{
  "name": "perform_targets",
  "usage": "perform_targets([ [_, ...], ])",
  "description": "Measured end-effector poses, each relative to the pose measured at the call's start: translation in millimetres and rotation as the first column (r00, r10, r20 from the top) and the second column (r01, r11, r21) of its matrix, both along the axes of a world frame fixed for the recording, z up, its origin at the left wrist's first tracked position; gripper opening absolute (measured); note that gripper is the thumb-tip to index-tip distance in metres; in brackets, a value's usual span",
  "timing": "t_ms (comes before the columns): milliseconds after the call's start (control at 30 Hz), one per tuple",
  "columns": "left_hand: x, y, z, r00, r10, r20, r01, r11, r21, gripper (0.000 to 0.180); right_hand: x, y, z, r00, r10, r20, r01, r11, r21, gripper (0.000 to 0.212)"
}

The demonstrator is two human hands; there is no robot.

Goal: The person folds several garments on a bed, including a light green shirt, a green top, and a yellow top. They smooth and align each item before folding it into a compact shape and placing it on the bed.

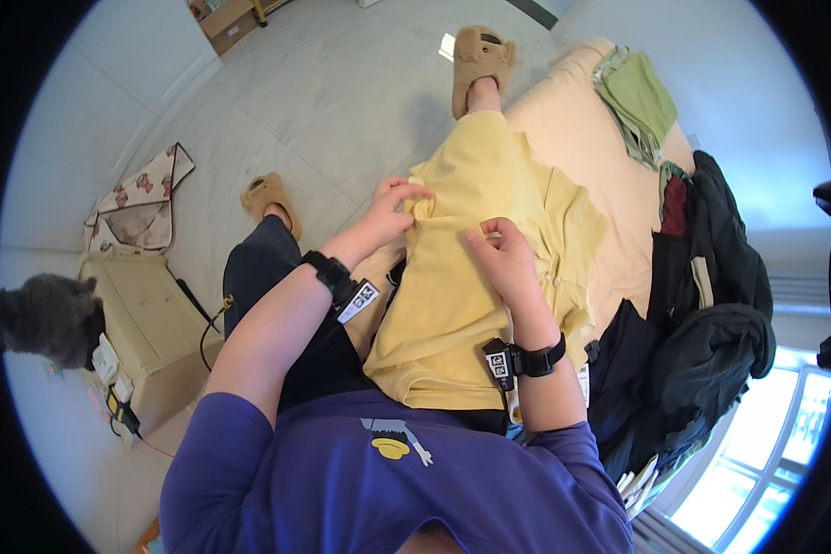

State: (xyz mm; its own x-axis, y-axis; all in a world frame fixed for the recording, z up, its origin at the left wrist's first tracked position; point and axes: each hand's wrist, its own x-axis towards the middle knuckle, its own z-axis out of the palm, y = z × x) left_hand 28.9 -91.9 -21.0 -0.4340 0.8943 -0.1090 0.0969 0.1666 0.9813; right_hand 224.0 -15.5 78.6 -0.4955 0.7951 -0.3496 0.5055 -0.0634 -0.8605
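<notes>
A pale yellow garment lies spread over my lap and right leg, its far end reaching toward the cream sofa cushion. My left hand pinches a fold of the yellow cloth near its upper left edge. My right hand grips the same cloth a little to the right, fingers curled into the fabric. Both wrists carry black bands with small tagged blocks. I wear a purple shirt and dark trousers.
A pile of dark clothes lies at my right on the sofa, with a folded green garment farther back. A grey cat sits at the left beside a cream box and a patterned bag. Fluffy tan slippers are on my feet.
</notes>
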Motion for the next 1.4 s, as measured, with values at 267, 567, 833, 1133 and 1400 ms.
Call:
perform_targets([
  [267, -49, -5, 15, 0.915, -0.26, 0.307, 0.273, 0.962, 0.0, 0.006, -7, -3, -2, 0.996, 0.082, 0.043, -0.088, 0.987, 0.138, 0.03],
  [567, 0, -21, -2, 0.912, 0.203, 0.358, -0.081, 0.941, -0.328, 0.026, -4, -12, 22, 0.979, 0.196, 0.065, -0.206, 0.935, 0.288, 0.049],
  [833, 35, -76, 38, 0.772, -0.022, 0.635, 0.107, 0.99, -0.096, 0.069, 43, -36, 27, 0.854, 0.518, -0.04, -0.497, 0.837, 0.23, 0.065],
  [1133, 41, -72, 69, 0.958, -0.283, -0.038, 0.235, 0.86, -0.453, 0.064, 150, -38, -7, 0.968, -0.052, -0.244, -0.001, 0.977, -0.212, 0.045],
  [1400, 98, -65, 81, 0.418, -0.548, -0.724, 0.587, 0.771, -0.245, 0.064, 336, -44, -97, 0.425, -0.723, 0.545, 0.537, 0.686, 0.491, 0.049],
])
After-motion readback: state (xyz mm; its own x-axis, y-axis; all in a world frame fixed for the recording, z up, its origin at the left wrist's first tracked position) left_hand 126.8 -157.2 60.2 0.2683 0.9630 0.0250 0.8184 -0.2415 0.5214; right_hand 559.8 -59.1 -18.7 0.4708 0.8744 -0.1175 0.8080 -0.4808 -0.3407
